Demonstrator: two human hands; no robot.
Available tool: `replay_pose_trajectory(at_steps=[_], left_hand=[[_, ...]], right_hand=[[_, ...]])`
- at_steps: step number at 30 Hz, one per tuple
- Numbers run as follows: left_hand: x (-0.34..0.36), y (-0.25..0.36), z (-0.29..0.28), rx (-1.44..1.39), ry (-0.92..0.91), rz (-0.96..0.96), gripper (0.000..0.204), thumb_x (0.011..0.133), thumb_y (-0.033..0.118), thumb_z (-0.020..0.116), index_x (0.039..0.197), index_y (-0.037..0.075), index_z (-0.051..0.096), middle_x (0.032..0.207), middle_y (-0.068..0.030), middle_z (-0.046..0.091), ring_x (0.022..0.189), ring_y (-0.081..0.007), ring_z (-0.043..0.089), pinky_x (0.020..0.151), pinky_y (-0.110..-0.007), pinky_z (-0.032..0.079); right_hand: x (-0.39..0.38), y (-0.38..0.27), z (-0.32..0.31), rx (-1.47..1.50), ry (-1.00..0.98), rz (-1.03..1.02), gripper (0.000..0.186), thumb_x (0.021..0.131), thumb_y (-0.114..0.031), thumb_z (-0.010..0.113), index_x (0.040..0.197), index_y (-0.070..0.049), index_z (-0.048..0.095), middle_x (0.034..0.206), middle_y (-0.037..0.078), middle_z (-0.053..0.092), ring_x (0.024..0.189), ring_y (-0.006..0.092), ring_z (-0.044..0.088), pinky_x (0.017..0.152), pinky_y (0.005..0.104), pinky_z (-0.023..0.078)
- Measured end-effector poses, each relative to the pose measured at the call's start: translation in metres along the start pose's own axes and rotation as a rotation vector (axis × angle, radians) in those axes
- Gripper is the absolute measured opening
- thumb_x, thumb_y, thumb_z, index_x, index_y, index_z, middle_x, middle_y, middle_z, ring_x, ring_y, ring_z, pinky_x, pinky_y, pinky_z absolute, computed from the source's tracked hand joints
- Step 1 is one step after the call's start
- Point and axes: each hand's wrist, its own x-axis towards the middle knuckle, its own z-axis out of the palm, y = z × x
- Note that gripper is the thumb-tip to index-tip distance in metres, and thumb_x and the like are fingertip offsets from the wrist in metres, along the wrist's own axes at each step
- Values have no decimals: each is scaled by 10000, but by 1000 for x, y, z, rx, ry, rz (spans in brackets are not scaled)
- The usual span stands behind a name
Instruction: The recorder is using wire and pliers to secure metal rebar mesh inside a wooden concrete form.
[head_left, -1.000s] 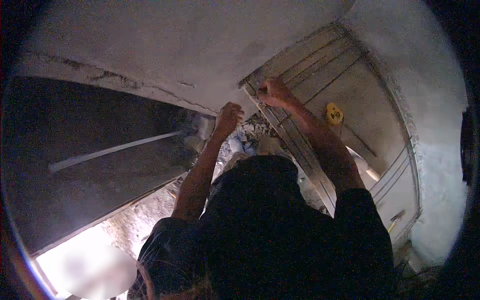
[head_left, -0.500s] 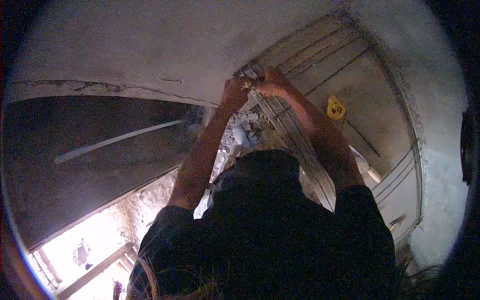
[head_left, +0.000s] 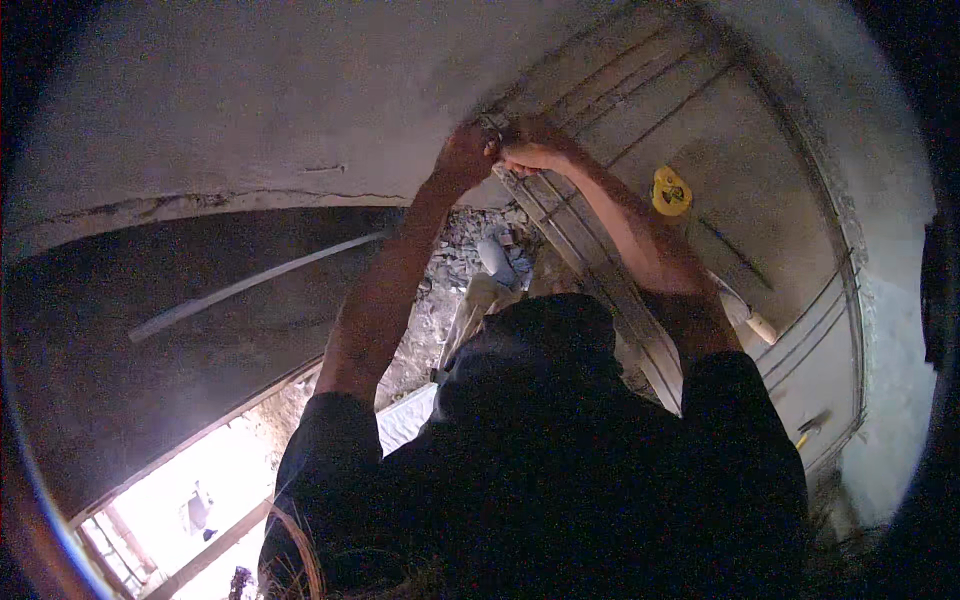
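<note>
Left hand [head_left: 467, 158] and right hand [head_left: 530, 145] are held close together, with fingers bent, at the far end of a long strip [head_left: 572, 258]. Whether it is gripped by them cannot be told, as the fingertips are dark. Beside the strip, a board [head_left: 740, 200] is crossed by thin rods [head_left: 675, 114]; a yellow case [head_left: 671, 191] is seen on it.

You wear a dark fabric shirt [head_left: 540, 480] with short sleeves [head_left: 735, 400]; your left hand [head_left: 467, 158] and right hand [head_left: 535, 146] are bare.
</note>
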Motion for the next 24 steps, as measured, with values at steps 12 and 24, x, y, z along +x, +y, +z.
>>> replay_pose_trajectory(at_steps=[12, 24], left_hand=[[4, 18, -29, -155, -199, 125, 228, 796, 222, 545, 922, 32, 531, 885, -169, 574, 785, -341, 550, 714, -415, 436], [-8, -57, 48, -231, -179, 170, 351, 784, 287, 561, 990, 6, 518, 931, -200, 545, 863, -357, 521, 792, -439, 415]], right_hand=[[-135, 18, 18, -537, 866, -423, 330, 830, -312, 512, 1050, -67, 535, 966, 113, 595, 874, 255, 578, 790, 359, 447], [-399, 53, 108, -95, 1850, 482, 170, 769, -184, 532, 881, -64, 575, 741, 120, 609, 655, 310, 593, 601, 362, 475]])
